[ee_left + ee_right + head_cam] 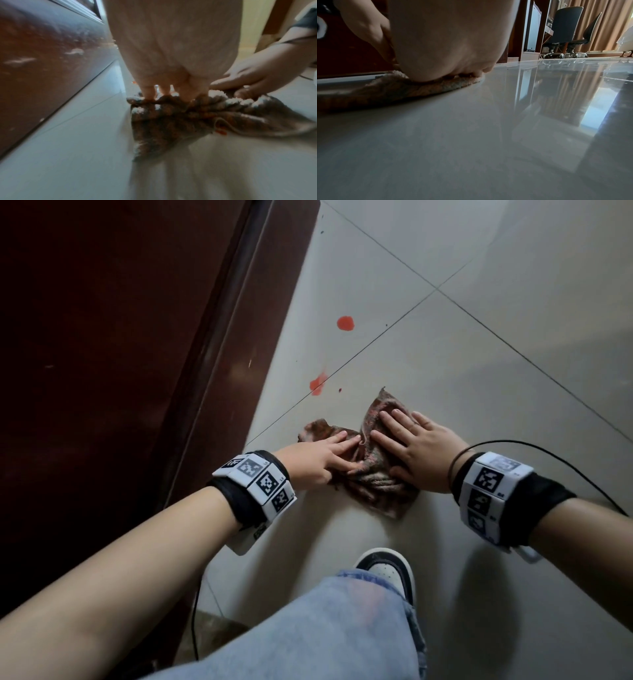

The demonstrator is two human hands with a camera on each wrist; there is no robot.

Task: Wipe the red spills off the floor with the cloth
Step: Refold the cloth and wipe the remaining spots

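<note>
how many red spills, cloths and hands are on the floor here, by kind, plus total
red spills: 2 (upper spill, lower spill)
cloth: 1
hands: 2 (left hand, right hand), both pressing the cloth
total: 5

1. The left hand [313, 462] reaches forward with straight fingers laid on the cloth [373, 474], at its left part.
2. The right hand [416, 451] lies flat, palm down and fingers spread, on the cloth's right part.
3. Both forearms are bare and extended, and each wrist carries a marker-covered band.
</note>
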